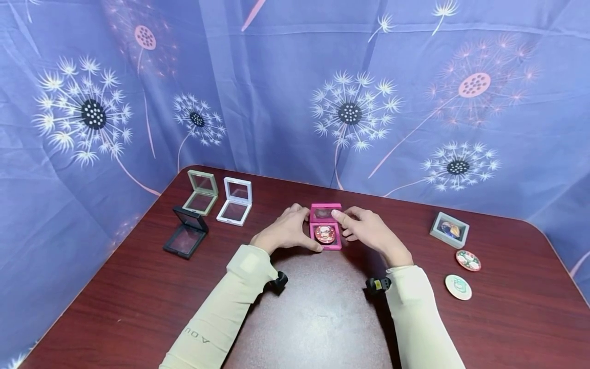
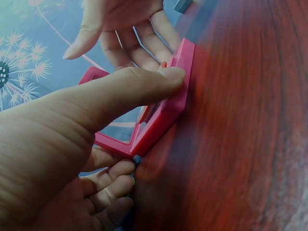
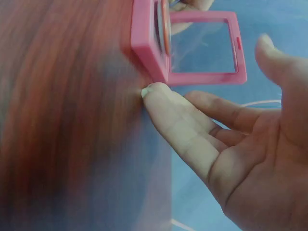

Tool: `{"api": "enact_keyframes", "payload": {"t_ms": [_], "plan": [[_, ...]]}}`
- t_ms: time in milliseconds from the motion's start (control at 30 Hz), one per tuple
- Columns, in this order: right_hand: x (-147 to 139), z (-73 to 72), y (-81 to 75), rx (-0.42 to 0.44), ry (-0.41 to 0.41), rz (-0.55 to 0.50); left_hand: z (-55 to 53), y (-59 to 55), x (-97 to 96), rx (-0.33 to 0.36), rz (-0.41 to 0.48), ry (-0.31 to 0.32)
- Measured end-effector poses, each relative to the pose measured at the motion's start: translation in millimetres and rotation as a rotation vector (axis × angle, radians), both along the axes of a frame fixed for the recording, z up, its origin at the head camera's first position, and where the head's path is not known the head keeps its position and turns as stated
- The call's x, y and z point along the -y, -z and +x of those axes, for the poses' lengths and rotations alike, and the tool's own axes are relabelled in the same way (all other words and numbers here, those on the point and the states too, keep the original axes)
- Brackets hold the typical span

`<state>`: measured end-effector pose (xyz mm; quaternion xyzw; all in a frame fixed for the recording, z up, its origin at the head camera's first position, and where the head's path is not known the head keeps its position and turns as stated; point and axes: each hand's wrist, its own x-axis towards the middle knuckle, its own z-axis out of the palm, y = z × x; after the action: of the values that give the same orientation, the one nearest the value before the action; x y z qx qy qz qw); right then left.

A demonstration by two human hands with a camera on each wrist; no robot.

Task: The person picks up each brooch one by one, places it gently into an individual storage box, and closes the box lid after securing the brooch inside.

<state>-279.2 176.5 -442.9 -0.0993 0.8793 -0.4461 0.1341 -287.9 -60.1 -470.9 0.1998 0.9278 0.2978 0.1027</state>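
Note:
A pink square display case (image 1: 337,238) stands on the table with its lid (image 1: 325,206) raised at the back. In its lower half lies a round red badge (image 1: 325,234) with a cartoon picture. My left hand (image 1: 286,229) holds the case from the left, its thumb (image 2: 154,82) pressed on the front edge and its other fingers round the hinge side. On the right, my right hand (image 1: 369,230) has its fingers extended, with fingertips (image 3: 159,91) close to the hinge corner. Its thumb stands apart from the lid in the right wrist view.
At the left stand an open green case (image 1: 213,197), a white one (image 1: 223,218) and a black one (image 1: 184,253). A closed grey-green case (image 1: 442,238) with a badge lies right, near a red-and-green badge (image 1: 468,260) and a pale badge (image 1: 458,287). Blue curtain (image 1: 276,102) hangs behind.

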Motion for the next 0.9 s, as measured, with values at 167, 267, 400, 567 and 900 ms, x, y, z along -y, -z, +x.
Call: {"api": "enact_keyframes", "payload": {"t_ms": [167, 267, 400, 567, 900], "plan": [[4, -0.7, 3.6, 0.087, 0.014, -0.187, 0.6, -0.8, -0.3, 0.001, 0.000, -0.003], [4, -2.7, 7.0, 0.110, 0.027, -0.227, 1.3, -1.6, -0.3, 0.001, 0.005, -0.003], [3, -5.4, 10.5, 0.141, 0.068, -0.260, 1.3, -2.0, -0.5, -0.007, 0.005, 0.003], [4, -7.6, 11.7, 0.163, 0.089, -0.266, 1.1, -2.1, 0.0, -0.012, 0.003, 0.007], [-2, -13.2, 10.9, 0.225, 0.041, -0.300, 1.1, -0.8, 0.3, -0.006, 0.012, 0.005]]}}
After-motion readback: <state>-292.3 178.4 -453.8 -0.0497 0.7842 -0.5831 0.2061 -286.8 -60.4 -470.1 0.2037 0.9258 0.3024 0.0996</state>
